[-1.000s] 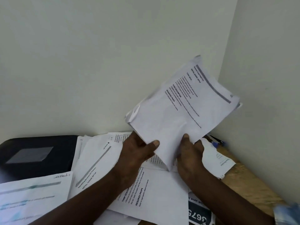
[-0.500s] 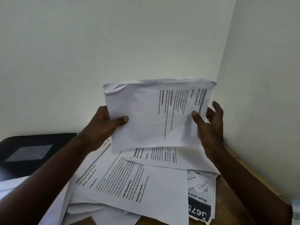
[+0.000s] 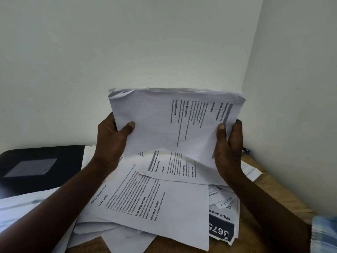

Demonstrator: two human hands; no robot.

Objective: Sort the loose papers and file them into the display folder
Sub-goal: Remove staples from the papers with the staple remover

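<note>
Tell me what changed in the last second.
The paper stack, earlier tilted right and held at its bottom corner, now stands level: left hand shifted to its left edge, right hand to its right edge, both gripping. Black folder and loose sheets stayed put.

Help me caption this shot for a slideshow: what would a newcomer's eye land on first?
First, the stack of printed papers held upright in the centre, the left hand gripping its left edge and the right hand its right edge. Below it, loose papers lie scattered over the wooden table, and a black display folder lies at the far left.
</note>
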